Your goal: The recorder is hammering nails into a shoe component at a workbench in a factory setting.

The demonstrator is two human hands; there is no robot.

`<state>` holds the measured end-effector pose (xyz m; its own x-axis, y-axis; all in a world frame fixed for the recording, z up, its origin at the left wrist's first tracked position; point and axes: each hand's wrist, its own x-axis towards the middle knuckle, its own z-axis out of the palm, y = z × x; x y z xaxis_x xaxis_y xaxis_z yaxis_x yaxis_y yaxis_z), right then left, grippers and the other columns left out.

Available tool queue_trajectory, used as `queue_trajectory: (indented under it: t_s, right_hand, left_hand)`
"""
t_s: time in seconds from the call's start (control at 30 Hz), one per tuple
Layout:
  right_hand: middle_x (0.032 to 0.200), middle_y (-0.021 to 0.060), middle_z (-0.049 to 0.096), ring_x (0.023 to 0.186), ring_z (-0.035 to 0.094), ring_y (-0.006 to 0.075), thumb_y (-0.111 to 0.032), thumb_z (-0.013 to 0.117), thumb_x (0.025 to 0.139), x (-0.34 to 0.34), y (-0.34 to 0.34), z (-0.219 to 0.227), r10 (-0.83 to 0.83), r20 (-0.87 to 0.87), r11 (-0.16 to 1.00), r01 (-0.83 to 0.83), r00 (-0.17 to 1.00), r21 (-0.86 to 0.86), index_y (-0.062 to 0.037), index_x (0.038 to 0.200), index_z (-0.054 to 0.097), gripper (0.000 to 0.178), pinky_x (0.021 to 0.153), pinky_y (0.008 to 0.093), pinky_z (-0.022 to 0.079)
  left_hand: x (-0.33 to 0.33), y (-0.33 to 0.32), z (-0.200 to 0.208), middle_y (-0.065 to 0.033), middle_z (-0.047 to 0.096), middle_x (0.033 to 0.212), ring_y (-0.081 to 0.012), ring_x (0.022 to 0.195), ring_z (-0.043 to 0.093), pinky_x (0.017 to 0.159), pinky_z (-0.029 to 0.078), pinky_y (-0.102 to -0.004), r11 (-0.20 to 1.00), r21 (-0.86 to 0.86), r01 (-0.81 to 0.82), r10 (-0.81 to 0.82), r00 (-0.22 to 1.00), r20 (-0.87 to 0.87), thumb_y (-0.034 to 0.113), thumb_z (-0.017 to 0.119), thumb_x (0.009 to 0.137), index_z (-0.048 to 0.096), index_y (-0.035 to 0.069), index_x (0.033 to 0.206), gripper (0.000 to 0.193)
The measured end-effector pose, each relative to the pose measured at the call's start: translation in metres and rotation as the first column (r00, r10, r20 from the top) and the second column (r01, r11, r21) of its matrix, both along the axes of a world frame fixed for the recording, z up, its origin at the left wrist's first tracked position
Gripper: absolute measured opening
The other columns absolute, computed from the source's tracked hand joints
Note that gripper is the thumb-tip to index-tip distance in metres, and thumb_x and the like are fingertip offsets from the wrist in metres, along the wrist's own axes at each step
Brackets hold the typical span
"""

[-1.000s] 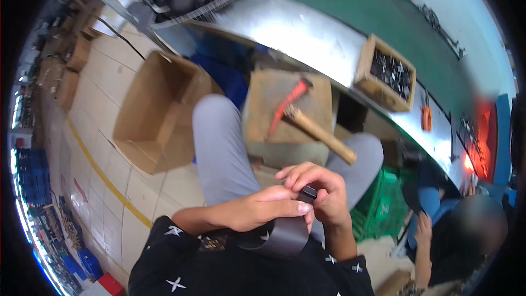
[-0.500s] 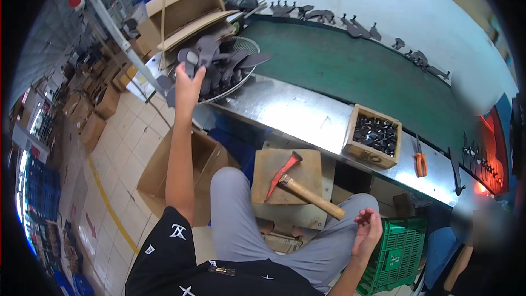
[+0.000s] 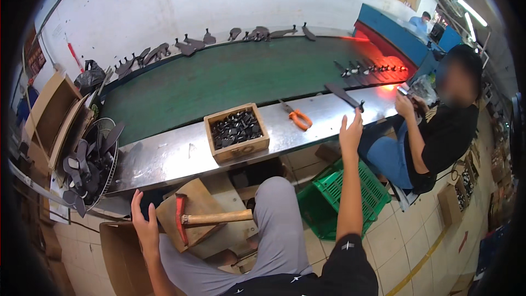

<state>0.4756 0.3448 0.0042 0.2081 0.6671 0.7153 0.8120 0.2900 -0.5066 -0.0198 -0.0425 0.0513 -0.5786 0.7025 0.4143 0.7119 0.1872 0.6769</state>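
My right hand point(image 3: 351, 131) reaches up to the metal table edge, fingers apart. Its fingertips are at the black knobbed end of a flat, dark grey, sole-like piece point(image 3: 342, 95); whether they touch it I cannot tell. Low on the left, my left hand point(image 3: 144, 219) is open with nothing in it. Beside it a red-headed hammer point(image 3: 216, 217) with a wooden handle lies across a tan block point(image 3: 198, 193) in front of my knees. A wire basket point(image 3: 112, 167) at the left holds several similar dark pieces point(image 3: 82, 172).
A wooden box point(image 3: 241, 149) of small black parts and orange-handled pliers point(image 3: 298, 118) sit on the metal ledge point(image 3: 164, 159). Beyond runs a green belt point(image 3: 219, 79) with pieces along its far side, toward a red-glowing machine point(image 3: 378, 49). A co-worker point(image 3: 438, 137) sits right, past a green crate point(image 3: 350, 194).
The view has swung to the right. My left hand has left the basket pieces and come down beside the hammer. My right hand has risen from my knee to the piece on the ledge.
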Motion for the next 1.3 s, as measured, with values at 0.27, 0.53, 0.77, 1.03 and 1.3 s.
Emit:
queue_trajectory:
  t_s: [0.27,0.53,0.77,1.03,1.3]
  right_hand:
    - [0.152,0.0296,0.027,0.133,0.038,0.0501,-0.029,0.065,0.086,0.13,0.149,-0.04,-0.019,0.316,0.82,0.196,0.949,-0.538,-0.0054,0.148,0.03,0.076,0.1,0.0671,0.039]
    - [0.08,0.027,0.064,0.082,0.062,0.0469,-0.017,0.062,0.081,0.093,0.151,-0.046,0.281,0.272,0.922,-0.18,0.92,-0.342,0.0051,0.078,0.064,0.022,0.072,0.0528,0.05]
    - [0.086,0.0079,0.063,0.068,0.064,0.0141,-0.02,0.066,0.095,-0.16,-0.002,0.095,0.391,-0.92,0.526,-0.82,-0.002,0.226,0.0002,0.107,0.058,0.025,0.061,0.0282,0.056]
    - [0.111,0.0062,0.061,0.1,0.06,0.0108,-0.007,0.059,0.098,-0.272,-0.255,0.144,0.346,-0.652,-0.664,-0.667,-0.674,0.337,-0.001,0.131,0.046,0.036,0.085,0.0268,0.049]
    - [0.118,0.0209,0.057,0.103,0.062,0.0353,-0.043,0.071,0.086,-0.266,-0.265,0.029,0.938,0.235,0.321,-0.897,0.256,-0.303,-0.0058,0.147,0.029,0.083,0.084,0.0427,0.054]
  left_hand:
    - [-0.017,-0.042,-0.007,-0.0205,0.052,0.14,-0.0319,0.131,0.048,0.112,0.034,-0.0387,0.996,0.084,0.021,-0.026,0.998,0.054,0.005,0.056,0.092,0.05,-0.006,0.133,0.042]
    - [-0.001,-0.058,-0.008,-0.0194,0.058,0.13,-0.03,0.119,0.057,0.099,0.045,-0.0388,0.999,-0.049,0.022,-0.012,0.982,0.191,0.015,0.06,0.097,0.05,-0.002,0.137,0.044]
    - [0.058,0.008,0.039,-0.0224,0.049,0.142,-0.033,0.135,0.045,0.113,0.032,-0.0392,0.96,0.08,0.269,-0.268,0.963,-0.025,0.001,0.061,0.087,0.046,-0.006,0.136,0.052]
    - [0.086,0.039,0.085,-0.0218,0.055,0.132,-0.0372,0.126,0.053,0.108,0.04,-0.0468,0.792,0.536,0.291,-0.031,0.897,-0.441,0.006,0.061,0.093,0.049,-0.002,0.128,0.038]
    - [0.068,-0.044,0.113,-0.015,0.059,0.114,-0.0193,0.081,0.063,0.078,0.052,-0.0316,0.764,0.639,-0.089,-0.137,0.946,0.295,0.008,0.064,0.094,0.03,0.003,0.144,0.061]
